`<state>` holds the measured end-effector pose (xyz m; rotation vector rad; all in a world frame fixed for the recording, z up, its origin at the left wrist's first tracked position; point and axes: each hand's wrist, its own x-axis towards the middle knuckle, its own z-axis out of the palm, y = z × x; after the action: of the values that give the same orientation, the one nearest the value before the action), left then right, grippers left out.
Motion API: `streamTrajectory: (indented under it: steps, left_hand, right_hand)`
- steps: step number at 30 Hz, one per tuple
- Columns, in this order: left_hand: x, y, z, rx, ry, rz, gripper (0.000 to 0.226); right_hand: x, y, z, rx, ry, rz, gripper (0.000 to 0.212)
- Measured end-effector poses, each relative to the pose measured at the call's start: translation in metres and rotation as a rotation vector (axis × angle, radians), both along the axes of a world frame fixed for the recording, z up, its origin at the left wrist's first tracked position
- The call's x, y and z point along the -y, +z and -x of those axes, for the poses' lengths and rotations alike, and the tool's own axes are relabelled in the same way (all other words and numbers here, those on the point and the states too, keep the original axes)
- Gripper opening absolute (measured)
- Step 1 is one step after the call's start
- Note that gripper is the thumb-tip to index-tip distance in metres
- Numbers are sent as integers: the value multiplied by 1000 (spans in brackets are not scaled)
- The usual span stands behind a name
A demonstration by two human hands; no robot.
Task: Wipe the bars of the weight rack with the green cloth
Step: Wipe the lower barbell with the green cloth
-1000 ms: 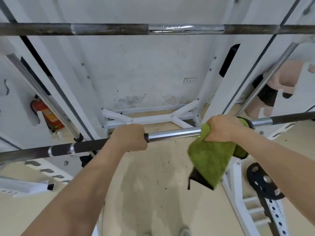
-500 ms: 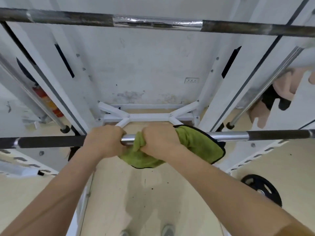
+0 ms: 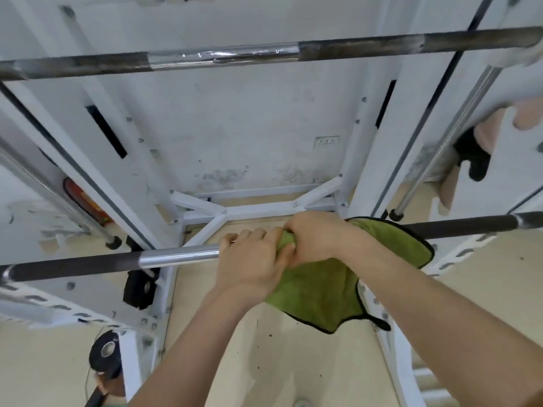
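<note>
Two hands now touch on the lower bar (image 3: 176, 255): the left hand (image 3: 249, 261) grips the bare metal, and the right hand (image 3: 318, 239) clamps the green cloth (image 3: 323, 292) round the bar. Half a second ago a small gap parted them and the cloth sat bunched; now it hangs looser beneath the bar. Below the bar lies a pale floor (image 3: 293, 362), beyond it a scuffed white wall (image 3: 249, 127), and above it the upper bar (image 3: 223, 55).
</note>
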<state>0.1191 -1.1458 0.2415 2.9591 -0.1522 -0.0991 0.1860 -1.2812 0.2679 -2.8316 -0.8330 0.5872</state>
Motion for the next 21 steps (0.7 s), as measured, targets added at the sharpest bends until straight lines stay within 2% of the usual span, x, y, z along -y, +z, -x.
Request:
streamTrajectory:
  steps: [2,3,7,11,13,14,16,19,21]
  left_hand:
    - [3,0,-7,-11,-4,1,35]
    - [5,0,-9,-5,0,3,34]
    - [16,3,-23,20,48,-12,42]
    - [1,6,-18,8,18,141,40]
    - [-29,9,-12,20,123,201,27]
    - [-44,11,-11,21,213,225,21]
    - [-64,18,-10,53,322,301,31]
    - [-59,14,-9,77,187,291,39]
    - [-51,6,-4,91,125,145,34]
  right_hand:
    - [22,-9,11,309,-54,25,58]
    - [32,-12,17,404,-73,43,65]
    - [39,-31,35,596,-19,67,53]
    - [2,-18,15,325,-8,34,22]
    - [-38,-18,14,303,32,-36,12]
    - [-58,-23,18,343,50,-70,14]
    - [-90,-30,28,415,96,-124,22]
    - [-85,-29,30,393,93,-118,22]
    - [-49,-25,26,352,36,-61,18]
